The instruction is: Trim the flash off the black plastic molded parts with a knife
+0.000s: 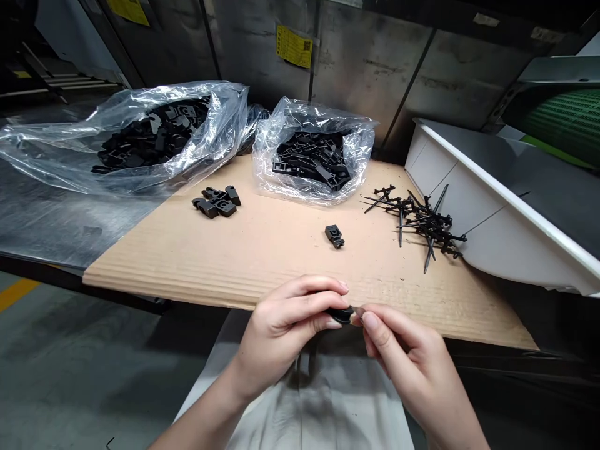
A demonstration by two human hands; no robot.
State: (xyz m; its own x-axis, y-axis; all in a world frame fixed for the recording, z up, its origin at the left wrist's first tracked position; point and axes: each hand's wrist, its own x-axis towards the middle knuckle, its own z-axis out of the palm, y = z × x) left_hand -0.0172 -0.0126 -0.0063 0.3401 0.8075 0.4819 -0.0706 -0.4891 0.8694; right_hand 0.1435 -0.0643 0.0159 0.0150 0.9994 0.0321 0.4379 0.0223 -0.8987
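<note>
My left hand [293,322] pinches a small black plastic part [341,314] just in front of the near edge of the cardboard sheet [262,250]. My right hand [407,359] meets it from the right, fingertips closed on the same part, with a thin light sliver showing at the pinch. One single black clip [334,235] lies on the cardboard ahead of my hands. A small cluster of black clips [217,202] sits further left. A heap of black sprue sticks [422,222] lies to the right.
Two clear plastic bags full of black parts stand at the back: a large one [154,134] at left, a smaller one [314,156] in the middle. A white bin [497,187] slants at right. A white bag [323,394] hangs below my hands. Metal wall panels behind.
</note>
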